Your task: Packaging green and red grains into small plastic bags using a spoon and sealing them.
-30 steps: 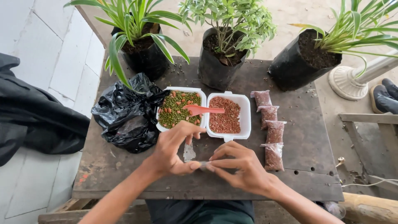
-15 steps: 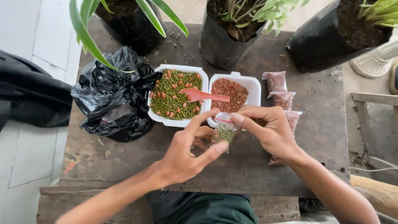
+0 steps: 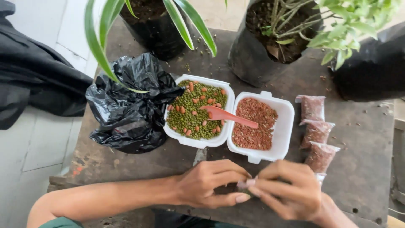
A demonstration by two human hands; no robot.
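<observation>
Small clear packet (image 3: 244,185) sits pinched between both hands at the near edge of the bench (image 3: 363,169), low over the wood and mostly hidden by fingers; only a pale corner of it shows. The left hand (image 3: 211,182) curls around it from the side with thumb underneath, and the right hand (image 3: 289,192) meets it fingertip to fingertip, so both are clenched on the packet, a hold that seems meant to keep its mouth pressed together. What it contains cannot be made out.

Just beyond the hands lie two white foam trays side by side and touching: the left tray (image 3: 174,131) holds green beans mixed with a few larger orange ones, the right tray (image 3: 287,126) holds small reddish seeds. A red plastic spoon (image 3: 228,115) rests across their shared rim, within easy reach of either hand. To the right, three filled seed packets (image 3: 315,131) lie in a line, kept clear of the trays. A crumpled black plastic bag (image 3: 126,105) lies left of the trays, and potted plants (image 3: 270,46) crowd the far edge, their leaves hanging over. Bare wood shows mainly at the right and between hands and trays.
</observation>
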